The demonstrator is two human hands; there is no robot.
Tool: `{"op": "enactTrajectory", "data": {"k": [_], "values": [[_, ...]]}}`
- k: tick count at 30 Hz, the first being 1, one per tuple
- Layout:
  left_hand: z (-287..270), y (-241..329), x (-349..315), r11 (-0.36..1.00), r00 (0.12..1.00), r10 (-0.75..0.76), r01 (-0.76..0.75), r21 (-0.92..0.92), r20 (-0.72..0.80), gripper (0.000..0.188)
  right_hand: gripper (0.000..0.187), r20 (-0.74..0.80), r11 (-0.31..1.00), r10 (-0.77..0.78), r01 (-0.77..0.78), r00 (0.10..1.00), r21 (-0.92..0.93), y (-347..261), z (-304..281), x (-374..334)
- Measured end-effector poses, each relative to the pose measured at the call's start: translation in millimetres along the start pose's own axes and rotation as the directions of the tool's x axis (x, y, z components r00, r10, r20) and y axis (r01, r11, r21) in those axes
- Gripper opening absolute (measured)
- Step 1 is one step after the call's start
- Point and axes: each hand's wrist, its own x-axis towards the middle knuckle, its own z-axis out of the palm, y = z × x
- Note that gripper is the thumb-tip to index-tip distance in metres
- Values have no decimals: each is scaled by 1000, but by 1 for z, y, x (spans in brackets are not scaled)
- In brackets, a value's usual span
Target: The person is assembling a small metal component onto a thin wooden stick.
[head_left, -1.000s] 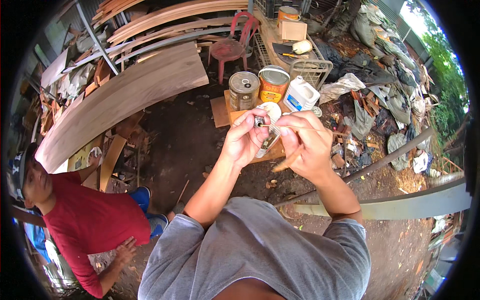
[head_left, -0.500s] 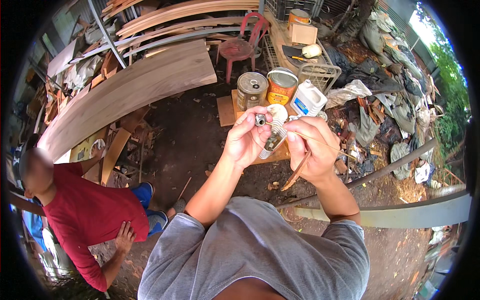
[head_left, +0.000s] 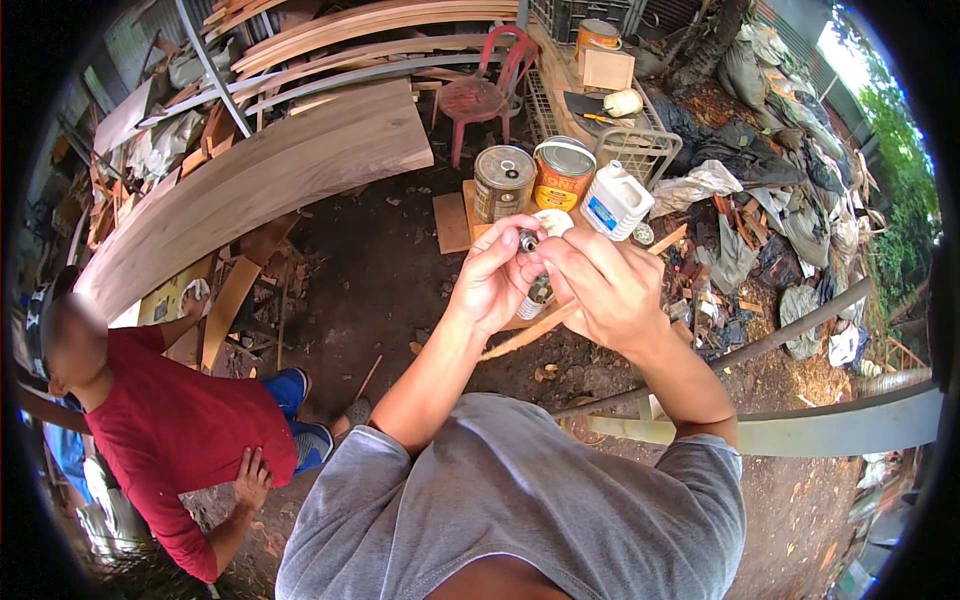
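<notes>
My left hand (head_left: 488, 278) pinches a small round metal fitting (head_left: 527, 240) between thumb and fingers, its hollow end facing up toward me. My right hand (head_left: 615, 290) is closed and brought up against the fitting, its fingertips meeting those of the left. A strip of wood (head_left: 530, 332) is held in the right hand, with one end sticking out on each side of it. Whether a thinner stick is also in those fingers is hidden. Just below the hands, a clear ribbed plastic container (head_left: 537, 300) is partly covered by them.
Beyond my hands stand a metal can (head_left: 503, 185), an orange-labelled can (head_left: 563, 175) and a white jug (head_left: 615, 203). A red chair (head_left: 475, 98) is farther back. At left, a person in a red top (head_left: 190, 430) sits near a long wooden plank (head_left: 270, 185). Debris lies at right.
My right hand has moved left and turned, closing up to the fitting. The wood strip has swung to a long slant across it. The thin stick seen earlier is now hidden.
</notes>
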Motion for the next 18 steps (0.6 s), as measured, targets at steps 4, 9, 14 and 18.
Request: {"op": "enactTrajectory", "data": {"k": [4,9,14,18], "values": [[-2,2,-1,999,999,-23,24,33,-42,23,23,67,949,195,-205,979,240,1,0,7],[-1,4,-1,999,999,-46,46,-3,10,23,23,31,885,331,-321,943,337,-2,2,-1],[-3,-1,2,997,998,-61,61,-49,8,25,7,-157,844,429,-332,890,422,-4,-3,-10],[-6,-9,0,984,992,-124,128,-125,35,25,7,-231,836,438,-299,869,460,-1,-5,-23]]}}
